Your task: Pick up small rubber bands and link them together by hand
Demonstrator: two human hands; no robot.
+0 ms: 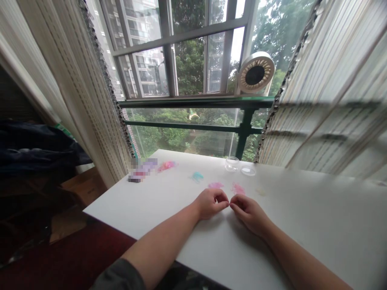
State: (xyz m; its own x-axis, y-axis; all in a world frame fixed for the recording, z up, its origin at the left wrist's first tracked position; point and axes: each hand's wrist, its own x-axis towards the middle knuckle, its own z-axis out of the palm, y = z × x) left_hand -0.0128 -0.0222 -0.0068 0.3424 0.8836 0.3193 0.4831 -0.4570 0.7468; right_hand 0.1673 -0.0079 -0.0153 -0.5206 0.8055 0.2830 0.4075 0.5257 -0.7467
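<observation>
My left hand (211, 203) and my right hand (248, 211) rest on the white table (317, 225), fingertips pinched and meeting between them. Both are closed on something too small to make out. Just beyond the hands lie small heaps of tiny coloured pieces: a pink-purple heap (215, 185), a pink heap (238, 188) and a pale yellow one (261, 191). A teal heap (197, 176) lies further left.
A small clear jar (231, 163) and its lid (248, 170) stand at the table's far edge. A pink packet (166, 165) and a blurred patch lie far left. A round white fan (255, 73) sits on the window rail. Curtains hang on both sides.
</observation>
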